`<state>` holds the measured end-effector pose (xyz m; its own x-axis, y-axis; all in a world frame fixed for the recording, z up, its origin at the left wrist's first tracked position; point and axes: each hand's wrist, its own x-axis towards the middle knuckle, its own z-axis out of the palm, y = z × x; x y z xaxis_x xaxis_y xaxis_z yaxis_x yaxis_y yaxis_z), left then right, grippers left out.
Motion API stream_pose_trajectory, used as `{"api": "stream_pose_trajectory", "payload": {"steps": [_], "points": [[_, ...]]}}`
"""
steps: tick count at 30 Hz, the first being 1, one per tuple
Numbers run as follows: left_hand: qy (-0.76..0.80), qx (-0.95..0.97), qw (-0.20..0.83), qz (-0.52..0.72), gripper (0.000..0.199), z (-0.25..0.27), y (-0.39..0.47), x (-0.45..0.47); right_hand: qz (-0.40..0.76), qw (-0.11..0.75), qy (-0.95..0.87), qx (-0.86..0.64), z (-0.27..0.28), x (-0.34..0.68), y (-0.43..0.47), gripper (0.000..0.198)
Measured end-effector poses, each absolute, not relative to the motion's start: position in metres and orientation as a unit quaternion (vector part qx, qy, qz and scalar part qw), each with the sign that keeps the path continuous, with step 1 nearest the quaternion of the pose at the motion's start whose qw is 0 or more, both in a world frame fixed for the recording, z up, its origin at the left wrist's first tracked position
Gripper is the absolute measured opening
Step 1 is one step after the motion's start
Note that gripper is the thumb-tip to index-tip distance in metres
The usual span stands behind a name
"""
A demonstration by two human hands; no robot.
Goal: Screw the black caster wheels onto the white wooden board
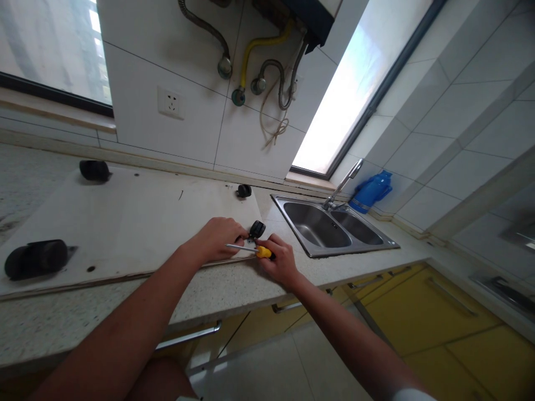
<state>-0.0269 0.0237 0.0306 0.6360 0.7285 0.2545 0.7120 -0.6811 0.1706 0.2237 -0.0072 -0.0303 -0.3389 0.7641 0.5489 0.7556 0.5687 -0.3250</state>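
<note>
The white board (142,217) is lying on the speckled counter (234,287), two black casters (35,259) standing at its left end. At its right end, my left hand (221,238) is bending its fingers beside a corner caster (257,229); whether they are gripping anything, I cannot tell. My right hand (281,259) is gripping the yellow-handled screwdriver (263,252), shaft pointing left. Farther right, a steel sink (334,252) is sitting in the counter.

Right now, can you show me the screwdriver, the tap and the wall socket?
Screwdriver (263,252), head view: on its yellow handle.
Tap (343,184), head view: on its spout.
Wall socket (170,102), head view: on its faceplate.
</note>
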Motion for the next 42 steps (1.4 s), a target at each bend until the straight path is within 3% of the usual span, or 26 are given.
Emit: {"api": "stream_pose_trajectory", "payload": {"steps": [13, 21, 28, 34, 42], "points": [[0.37, 0.918, 0.002, 0.145, 0.027, 0.029, 0.027, -0.031, -0.051, 0.266, -0.82, -0.504, -0.027, 0.22, -0.006, 0.051], [0.366, 0.918, 0.006, 0.153, 0.023, 0.027, 0.028, -0.031, -0.054, 0.249, -0.824, -0.506, -0.027, 0.22, -0.005, 0.038], [0.371, 0.915, -0.016, 0.157, 0.027, 0.021, 0.03, -0.026, -0.073, 0.264, -0.823, -0.498, -0.032, 0.221, -0.005, 0.045], [0.394, 0.909, -0.041, 0.128, 0.03, 0.018, 0.028, -0.021, -0.086, 0.211, -0.835, -0.501, -0.033, 0.22, -0.004, 0.046], [0.448, 0.882, -0.056, 0.137, 0.031, 0.005, -0.005, -0.012, -0.088, 0.203, -0.836, -0.503, -0.026, 0.216, -0.005, 0.043]]}}
